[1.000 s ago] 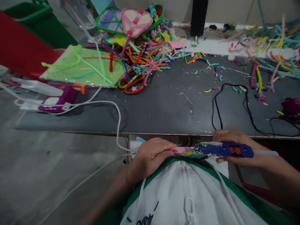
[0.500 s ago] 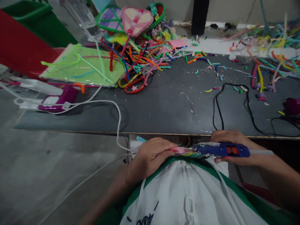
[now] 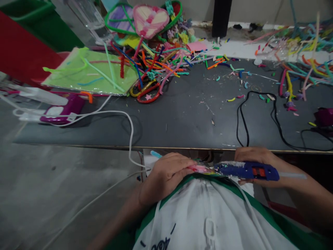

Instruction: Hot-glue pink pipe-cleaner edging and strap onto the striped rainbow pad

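My right hand (image 3: 256, 155) is wrapped round a blue hot glue gun (image 3: 234, 170), close against my body. White glue residue covers the gun's front part, and a translucent glue stick (image 3: 293, 175) juts from its back. The nozzle points left at a small pink craft piece (image 3: 201, 169) with some yellow and green on it. My left hand (image 3: 169, 169) pinches that piece between thumb and fingers, hiding much of it. A light-blue fuzzy stem end (image 3: 156, 154) shows behind the left hand. Whether the nozzle touches the piece I cannot tell.
On the grey table (image 3: 179, 121) lie red-handled scissors (image 3: 149, 98), a green sheet packet (image 3: 99, 74), a heart-shaped craft (image 3: 151, 21) and many pipe cleaner pieces. A purple-and-white device (image 3: 62, 110) sits left. A white cable (image 3: 131, 128) hangs over the edge; a black cord (image 3: 241, 118) loops right.
The glue gun has shifted slightly down and right beside the pink piece. My left hand keeps its hold and has hardly moved. The view has shifted very slightly.
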The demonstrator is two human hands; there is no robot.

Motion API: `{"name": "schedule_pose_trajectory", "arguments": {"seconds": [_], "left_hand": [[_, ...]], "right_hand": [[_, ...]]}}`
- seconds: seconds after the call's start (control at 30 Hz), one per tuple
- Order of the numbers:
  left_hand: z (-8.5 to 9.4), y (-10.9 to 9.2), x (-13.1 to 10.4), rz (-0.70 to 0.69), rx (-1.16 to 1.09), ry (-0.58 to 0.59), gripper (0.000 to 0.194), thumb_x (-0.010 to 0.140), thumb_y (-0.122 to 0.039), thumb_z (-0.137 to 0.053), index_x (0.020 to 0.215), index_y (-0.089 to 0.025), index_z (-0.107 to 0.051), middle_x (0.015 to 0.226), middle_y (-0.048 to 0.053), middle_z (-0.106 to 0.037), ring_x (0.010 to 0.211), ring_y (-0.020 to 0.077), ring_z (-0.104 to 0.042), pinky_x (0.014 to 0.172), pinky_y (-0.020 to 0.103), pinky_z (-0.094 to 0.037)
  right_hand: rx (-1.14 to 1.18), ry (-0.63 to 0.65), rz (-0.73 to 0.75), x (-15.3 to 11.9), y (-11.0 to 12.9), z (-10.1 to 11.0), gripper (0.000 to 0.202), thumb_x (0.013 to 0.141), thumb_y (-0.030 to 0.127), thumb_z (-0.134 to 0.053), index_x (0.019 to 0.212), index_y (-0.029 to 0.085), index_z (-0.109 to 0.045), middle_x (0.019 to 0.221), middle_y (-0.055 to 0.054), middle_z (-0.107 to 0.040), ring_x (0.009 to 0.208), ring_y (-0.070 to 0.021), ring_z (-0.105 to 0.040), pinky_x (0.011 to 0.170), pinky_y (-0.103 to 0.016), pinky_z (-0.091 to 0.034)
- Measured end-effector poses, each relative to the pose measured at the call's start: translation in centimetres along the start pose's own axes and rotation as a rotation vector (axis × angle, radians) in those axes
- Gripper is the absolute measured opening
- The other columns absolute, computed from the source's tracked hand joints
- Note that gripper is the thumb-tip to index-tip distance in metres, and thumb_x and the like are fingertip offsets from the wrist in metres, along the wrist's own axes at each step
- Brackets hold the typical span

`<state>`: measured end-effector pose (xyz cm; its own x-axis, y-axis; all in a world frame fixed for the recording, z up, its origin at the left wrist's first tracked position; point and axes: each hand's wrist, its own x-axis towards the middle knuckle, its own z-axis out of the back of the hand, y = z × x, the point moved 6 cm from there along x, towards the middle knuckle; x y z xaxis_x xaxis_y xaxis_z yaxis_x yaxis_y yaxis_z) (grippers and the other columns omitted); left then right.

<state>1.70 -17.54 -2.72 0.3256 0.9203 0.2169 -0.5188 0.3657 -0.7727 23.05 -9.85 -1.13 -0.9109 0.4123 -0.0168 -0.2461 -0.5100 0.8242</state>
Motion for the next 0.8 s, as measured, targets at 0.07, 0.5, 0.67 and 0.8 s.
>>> {"name": "schedule_pose_trajectory", "arguments": {"seconds": [0.07, 0.5, 0.67, 0.8], "left_hand": [[0.0, 0.0, 0.0, 0.009, 0.008, -0.001, 0.022, 0.091, -0.016, -0.056, 0.106, -0.02, -0.072, 0.098, 0.006, -0.075, 0.093, 0.018, -0.067, 0.086, 0.033, -0.052], [0.7, -1.0, 0.2, -0.086, 0.168, -0.035, 0.016, 0.09, -0.019, -0.059, 0.102, -0.017, -0.07, 0.094, 0.004, -0.075, 0.088, 0.0171, -0.068, 0.082, 0.032, -0.052], [0.7, -1.2, 0.1, -0.098, 0.216, -0.011, 0.014, 0.089, -0.015, -0.059, 0.1, -0.016, -0.069, 0.093, 0.004, -0.075, 0.086, 0.0177, -0.068, 0.08, 0.031, -0.051], [0.5, -1.0, -0.1, -0.081, 0.214, 0.018, 0.015, 0.09, -0.016, -0.059, 0.101, -0.017, -0.069, 0.096, 0.004, -0.075, 0.088, 0.0177, -0.068, 0.082, 0.032, -0.05]], "right_hand": [[-0.018, 0.001, 0.0, -0.2, -0.1, -0.1, 0.026, 0.08, 0.038, -0.072, 0.089, 0.015, -0.063, 0.078, -0.005, -0.061, 0.071, -0.016, -0.057, 0.062, -0.026, -0.042], [-0.004, -0.055, 0.058, -0.8, 0.7, 0.5, 0.028, 0.083, 0.042, -0.067, 0.096, 0.018, -0.061, 0.086, -0.008, -0.063, 0.077, -0.0185, -0.06, 0.067, -0.028, -0.045], [0.012, -0.033, 0.042, -0.7, 0.1, -0.3, 0.027, 0.081, 0.039, -0.07, 0.094, 0.017, -0.061, 0.083, -0.005, -0.061, 0.074, -0.0162, -0.058, 0.065, -0.026, -0.043], [0.046, -0.027, 0.016, -0.6, -0.2, -0.4, 0.027, 0.08, 0.037, -0.071, 0.094, 0.016, -0.061, 0.082, -0.005, -0.061, 0.073, -0.0156, -0.057, 0.065, -0.026, -0.043]]}}
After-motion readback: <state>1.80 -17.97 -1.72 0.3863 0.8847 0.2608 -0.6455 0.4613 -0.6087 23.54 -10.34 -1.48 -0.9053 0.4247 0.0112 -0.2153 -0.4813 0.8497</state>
